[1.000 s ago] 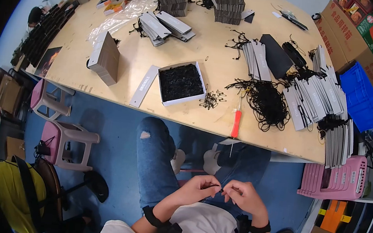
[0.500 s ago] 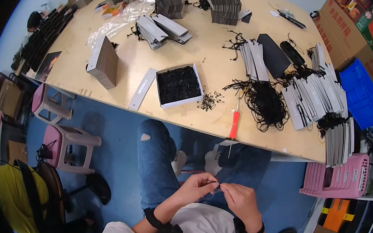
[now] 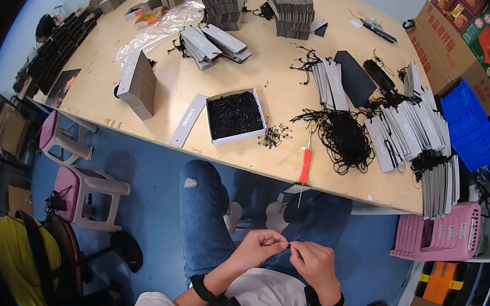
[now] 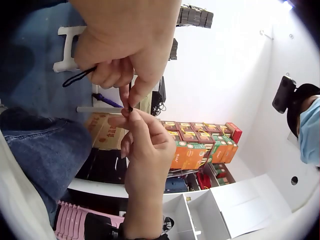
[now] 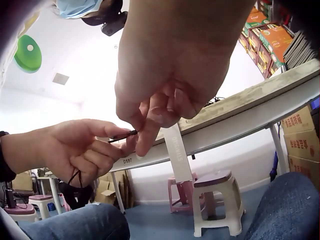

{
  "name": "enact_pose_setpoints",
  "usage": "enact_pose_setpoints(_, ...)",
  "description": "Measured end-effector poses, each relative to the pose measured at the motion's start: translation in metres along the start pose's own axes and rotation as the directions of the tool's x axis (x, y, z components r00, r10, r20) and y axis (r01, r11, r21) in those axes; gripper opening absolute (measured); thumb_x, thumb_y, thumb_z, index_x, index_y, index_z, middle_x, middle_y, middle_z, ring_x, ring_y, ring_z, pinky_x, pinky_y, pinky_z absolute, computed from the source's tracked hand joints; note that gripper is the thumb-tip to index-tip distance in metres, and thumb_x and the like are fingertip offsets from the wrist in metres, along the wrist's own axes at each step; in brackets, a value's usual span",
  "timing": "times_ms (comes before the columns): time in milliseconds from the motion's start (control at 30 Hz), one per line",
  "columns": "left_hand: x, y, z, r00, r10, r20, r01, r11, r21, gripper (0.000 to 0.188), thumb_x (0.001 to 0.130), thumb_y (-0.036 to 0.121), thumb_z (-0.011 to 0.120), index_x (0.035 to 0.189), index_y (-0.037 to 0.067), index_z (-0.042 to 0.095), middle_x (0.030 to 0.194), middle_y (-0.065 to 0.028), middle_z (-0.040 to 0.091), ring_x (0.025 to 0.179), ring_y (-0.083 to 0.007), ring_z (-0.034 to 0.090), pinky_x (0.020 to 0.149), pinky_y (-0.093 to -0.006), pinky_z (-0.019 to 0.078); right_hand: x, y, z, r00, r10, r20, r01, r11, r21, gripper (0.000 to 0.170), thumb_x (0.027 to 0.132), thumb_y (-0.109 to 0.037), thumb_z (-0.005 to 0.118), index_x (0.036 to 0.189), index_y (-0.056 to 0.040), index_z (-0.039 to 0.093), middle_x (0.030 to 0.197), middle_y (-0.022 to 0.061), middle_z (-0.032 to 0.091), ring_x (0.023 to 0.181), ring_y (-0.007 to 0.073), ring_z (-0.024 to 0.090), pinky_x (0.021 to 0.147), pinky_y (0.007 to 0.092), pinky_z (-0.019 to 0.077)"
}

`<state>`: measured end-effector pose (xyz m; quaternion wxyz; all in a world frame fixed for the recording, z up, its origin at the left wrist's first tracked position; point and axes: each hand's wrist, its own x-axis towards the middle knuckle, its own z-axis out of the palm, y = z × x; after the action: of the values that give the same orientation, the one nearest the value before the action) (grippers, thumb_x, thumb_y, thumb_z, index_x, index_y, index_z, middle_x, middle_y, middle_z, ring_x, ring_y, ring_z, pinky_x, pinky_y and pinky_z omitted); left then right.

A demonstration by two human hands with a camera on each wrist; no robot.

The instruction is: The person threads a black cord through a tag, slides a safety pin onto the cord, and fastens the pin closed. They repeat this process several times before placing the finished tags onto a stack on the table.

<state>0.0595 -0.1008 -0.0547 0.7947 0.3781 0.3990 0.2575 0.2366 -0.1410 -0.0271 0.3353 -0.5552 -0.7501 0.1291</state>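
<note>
Above the lap in the head view, my left hand (image 3: 260, 249) and right hand (image 3: 313, 263) meet fingertip to fingertip. Both pinch a thin black cord (image 5: 125, 135). A loop of the cord (image 4: 76, 79) sticks out from under the curled fingers of my left hand (image 4: 125, 40) in the left wrist view. The right thumb and forefinger (image 4: 137, 120) close on the cord's other part, where a small dark knot or bead sits; its exact kind is hidden by the fingertips. On the table ahead lie a heap of black cords (image 3: 344, 142) and a red-handled tool (image 3: 305, 165) with a thin metal shaft.
A white box (image 3: 236, 141) of small black pieces stands near the table edge, beside a grey tag (image 3: 188, 120) and loose pins (image 3: 273, 136). Corded tags (image 3: 405, 131) lie at the right, next to a blue bin (image 3: 469, 126). Tag stacks (image 3: 291, 11) stand farther back.
My right hand has turned so its back faces up, and its fingers have closed in beside the left fingertips. The left hand stays nearly where it was.
</note>
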Motion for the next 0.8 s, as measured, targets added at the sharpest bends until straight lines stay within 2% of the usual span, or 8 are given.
enact_pose_setpoints(167,-0.003,0.0,-0.001,1.0,0.007,-0.003,-0.007,1.0,-0.004,0.011,0.089,0.008,0.066,0.096,0.0,0.07,0.066,0.0118,0.048,0.06,0.0023,0.036,0.054,-0.0167,0.0276,-0.001,-0.002,-0.001,1.0,-0.012,-0.01,0.012,1.0,0.008,0.01,0.074,-0.002,0.069,0.082,-0.0039,0.064,0.062,0.0071,0.059,0.054,0.0216,0.06,0.048,0.0317,0.0467)
enact_pose_setpoints(367,-0.005,-0.003,-0.001,1.0,0.017,0.007,-0.017,1.0,-0.025,0.013,0.089,0.008,0.067,0.098,0.0,0.071,0.065,0.0109,0.051,0.059,0.0022,0.039,0.053,-0.0171,0.0299,-0.002,-0.005,-0.003,1.0,0.02,0.007,-0.021,0.998,0.056,0.011,0.073,-0.001,0.069,0.082,-0.0038,0.064,0.061,0.007,0.059,0.054,0.0216,0.061,0.048,0.031,0.0467)
enact_pose_setpoints(667,-0.009,0.0,0.0,1.0,0.01,0.022,-0.01,0.999,-0.031,0.017,0.092,0.014,0.066,0.1,0.001,0.071,0.065,0.01,0.052,0.059,0.0014,0.042,0.054,-0.0178,0.0343,-0.002,-0.005,-0.005,0.999,-0.032,-0.021,0.032,0.999,0.023,0.011,0.071,0.0,0.069,0.081,-0.0029,0.065,0.064,0.0088,0.063,0.056,0.0229,0.064,0.05,0.0311,0.0487)
enact_pose_setpoints(733,-0.01,0.0,0.002,0.999,0.027,0.028,-0.026,0.999,-0.027,0.017,0.094,0.014,0.064,0.101,-0.001,0.07,0.065,0.0133,0.044,0.059,0.0026,0.033,0.052,-0.0176,0.027,-0.002,-0.006,-0.007,1.0,0.008,0.005,-0.008,0.998,0.061,0.012,0.071,0.001,0.069,0.082,-0.0024,0.065,0.064,0.0095,0.064,0.056,0.0236,0.064,0.05,0.0312,0.0491)
enact_pose_setpoints(800,-0.01,-0.001,0.001,0.999,0.021,0.031,-0.02,0.999,-0.026,0.017,0.094,0.014,0.064,0.101,0.0,0.07,0.064,0.0134,0.043,0.058,0.0026,0.033,0.052,-0.0178,0.0272,-0.002,-0.004,-0.007,1.0,0.017,0.01,-0.018,0.996,0.087,0.013,0.071,0.001,0.07,0.083,-0.0022,0.066,0.065,0.0097,0.064,0.056,0.0237,0.064,0.05,0.0311,0.0488)
